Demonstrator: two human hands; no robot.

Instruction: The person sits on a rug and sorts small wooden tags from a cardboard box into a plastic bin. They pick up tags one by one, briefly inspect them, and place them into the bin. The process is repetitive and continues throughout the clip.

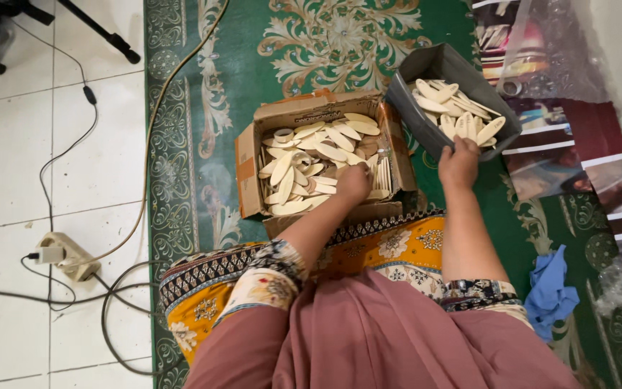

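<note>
Seated on patterned green carpet [253, 43], viewed from above. Left hand [354, 181] down inside open brown cardboard box [250, 162], fingers curled among pale oval wooden pieces [311, 162] heaped loosely there; grip hidden under knuckles, cannot tell whether anything pinched. Right hand [458, 162] at near rim of grey rectangular plastic tray [415, 72], fingers folded over edge, clamped on rim. Tray tilted, set just right of box, nearly touching it, holding more of same pale ovals [455, 108]. Box directly ahead of knees, flaps up. Crumpled blue cloth [550, 288] on carpet near right elbow. White tiled floor [8, 144] at left, with beige power strip [70, 256] and black cables [73, 144]. Printed photo sheets [584, 144] along right edge.
</note>
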